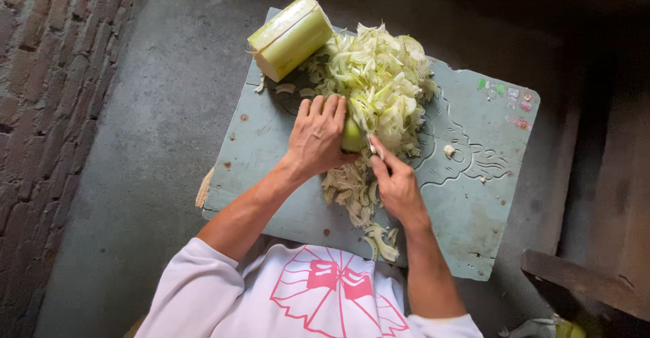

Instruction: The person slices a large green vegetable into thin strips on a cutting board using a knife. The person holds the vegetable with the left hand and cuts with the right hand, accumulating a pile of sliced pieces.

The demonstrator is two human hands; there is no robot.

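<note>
The board (271, 169) was pale blue-green painted wood, matt, chipped and rust-spotted. On it the shredded pile (382, 81) looked moist and fibrous, pale green. At the board's far corner the cut block (290, 37) showed a smooth, waxy green skin and creamy flesh. Left of the board, the wall (40, 74) was rough brick; the floor (156, 108) matt grey concrete.

The person wears a white short-sleeved shirt (305, 304) with a pink fan-shaped print on it.
</note>
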